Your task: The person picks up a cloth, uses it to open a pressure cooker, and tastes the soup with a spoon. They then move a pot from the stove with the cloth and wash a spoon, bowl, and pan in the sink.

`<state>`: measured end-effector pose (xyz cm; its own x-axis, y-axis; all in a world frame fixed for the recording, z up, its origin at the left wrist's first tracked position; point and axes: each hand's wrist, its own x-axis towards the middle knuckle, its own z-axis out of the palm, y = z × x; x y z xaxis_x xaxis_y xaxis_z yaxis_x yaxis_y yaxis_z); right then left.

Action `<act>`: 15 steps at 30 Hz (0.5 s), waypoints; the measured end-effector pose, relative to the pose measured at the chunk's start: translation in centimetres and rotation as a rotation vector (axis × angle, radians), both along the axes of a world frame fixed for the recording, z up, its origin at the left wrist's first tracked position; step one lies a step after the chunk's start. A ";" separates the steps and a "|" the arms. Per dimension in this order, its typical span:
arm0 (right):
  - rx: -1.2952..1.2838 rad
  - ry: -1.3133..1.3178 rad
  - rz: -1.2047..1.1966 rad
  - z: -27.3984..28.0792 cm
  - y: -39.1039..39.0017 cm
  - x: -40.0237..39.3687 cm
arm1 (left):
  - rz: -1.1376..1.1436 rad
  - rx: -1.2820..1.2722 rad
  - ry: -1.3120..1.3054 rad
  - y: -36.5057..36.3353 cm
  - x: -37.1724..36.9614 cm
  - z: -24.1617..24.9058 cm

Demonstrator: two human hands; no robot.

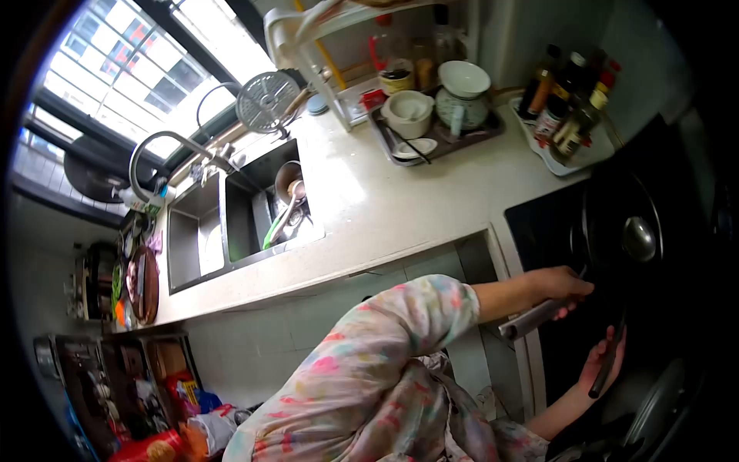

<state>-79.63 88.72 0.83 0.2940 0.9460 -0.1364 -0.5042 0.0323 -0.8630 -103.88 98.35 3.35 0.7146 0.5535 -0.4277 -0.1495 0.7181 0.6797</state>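
My left hand [566, 286] is closed around the thick handle [531, 319] of a dark wok [586, 223] on the cooktop at the right. My right hand [599, 360], lower in the view, grips the long dark handle of a metal ladle [639, 239]. The ladle's shiny bowl lies inside the wok. What the wok contains is too dark to make out. Close below my right hand, a round lid [658, 404] shows at the dim lower right edge.
Beyond the cooktop [531, 219] a white tray [566, 165] carries several sauce bottles. Another tray [493, 137] bears bowls and a pot. Further left on the counter [369, 208] is a double sink [223, 258] with utensils. A shelf rack [115, 362] stands at lower left.
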 end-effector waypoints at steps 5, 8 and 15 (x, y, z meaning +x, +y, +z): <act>0.026 0.205 0.052 -2.7 -1.0 -1.3 | 0.549 0.221 0.123 -1.6 -8.8 -3.0; -0.080 0.265 -0.033 -8.7 -4.2 -0.4 | 1.056 0.298 0.464 -4.4 -22.7 -7.9; -0.427 -0.040 -0.135 -7.7 -4.7 -20.9 | 0.801 0.102 1.751 -14.8 -53.3 -20.3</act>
